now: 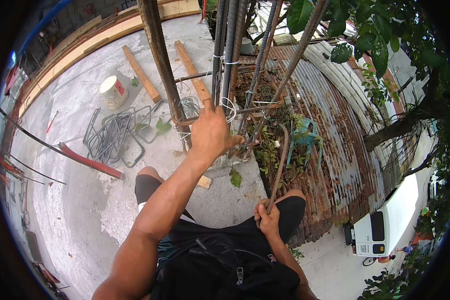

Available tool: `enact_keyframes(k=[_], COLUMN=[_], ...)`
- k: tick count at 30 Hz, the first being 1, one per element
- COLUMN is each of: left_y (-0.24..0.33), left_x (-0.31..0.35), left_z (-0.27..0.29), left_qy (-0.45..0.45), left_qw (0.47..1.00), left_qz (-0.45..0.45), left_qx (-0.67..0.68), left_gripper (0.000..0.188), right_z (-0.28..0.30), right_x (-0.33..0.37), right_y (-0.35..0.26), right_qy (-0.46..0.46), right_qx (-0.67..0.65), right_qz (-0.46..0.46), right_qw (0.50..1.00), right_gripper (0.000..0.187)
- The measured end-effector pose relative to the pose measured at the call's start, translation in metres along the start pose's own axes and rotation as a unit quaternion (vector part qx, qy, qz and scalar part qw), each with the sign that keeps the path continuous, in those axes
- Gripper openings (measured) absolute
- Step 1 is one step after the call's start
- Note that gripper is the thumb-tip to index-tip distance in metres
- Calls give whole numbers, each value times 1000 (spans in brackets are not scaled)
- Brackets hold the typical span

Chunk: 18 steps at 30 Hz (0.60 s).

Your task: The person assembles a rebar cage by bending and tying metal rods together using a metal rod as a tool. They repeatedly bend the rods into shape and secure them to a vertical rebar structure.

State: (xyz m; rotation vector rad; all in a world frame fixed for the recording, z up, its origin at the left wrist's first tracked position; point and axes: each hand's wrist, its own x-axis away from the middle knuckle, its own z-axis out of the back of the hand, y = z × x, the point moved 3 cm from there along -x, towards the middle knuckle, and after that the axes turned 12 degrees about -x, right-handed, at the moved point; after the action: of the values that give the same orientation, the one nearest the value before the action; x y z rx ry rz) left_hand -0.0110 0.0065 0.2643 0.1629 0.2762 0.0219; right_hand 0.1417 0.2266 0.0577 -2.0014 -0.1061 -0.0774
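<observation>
My left hand (pixel 209 131) reaches out to a column of upright steel rebars (pixel 228 52). Its fingers curl over a rusty rebar stirrup (pixel 189 121) crossing the column, with the thumb out to the right; the fingertips are partly hidden. White tie wire (pixel 229 111) loops round the bars just beyond that hand. Near my right knee, my right hand (pixel 268 217) is closed round the lower end of a rusty bent rod (pixel 281 167). The rod slants upward, and its curved top is close to the column's right side.
On the concrete slab (pixel 92 192) lie grey bent stirrups (pixel 114 132), a white bucket (pixel 113 92), wood pieces (pixel 141 74) and a red pipe (pixel 91 161). Past the slab's right edge are a teal chair (pixel 304 136), a rusty corrugated roof (pixel 330 145) and, lower down, a white van (pixel 385 225).
</observation>
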Motion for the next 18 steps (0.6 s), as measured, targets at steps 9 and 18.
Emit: enact_keyframes(k=[9,18], left_y=[-7,-16], left_x=[-9,-15], left_z=[-26,-68], left_qy=[70,233], left_qw=[983,959], left_qz=[-95,-74], left_qx=[-139,-145], left_gripper=[20,24], right_z=[5,-22], right_x=[-15,-24], right_y=[23,26], right_qy=[-28,48], right_qx=[5,77], right_qz=[-32,53], right_qw=[999,995], right_gripper=[21,35])
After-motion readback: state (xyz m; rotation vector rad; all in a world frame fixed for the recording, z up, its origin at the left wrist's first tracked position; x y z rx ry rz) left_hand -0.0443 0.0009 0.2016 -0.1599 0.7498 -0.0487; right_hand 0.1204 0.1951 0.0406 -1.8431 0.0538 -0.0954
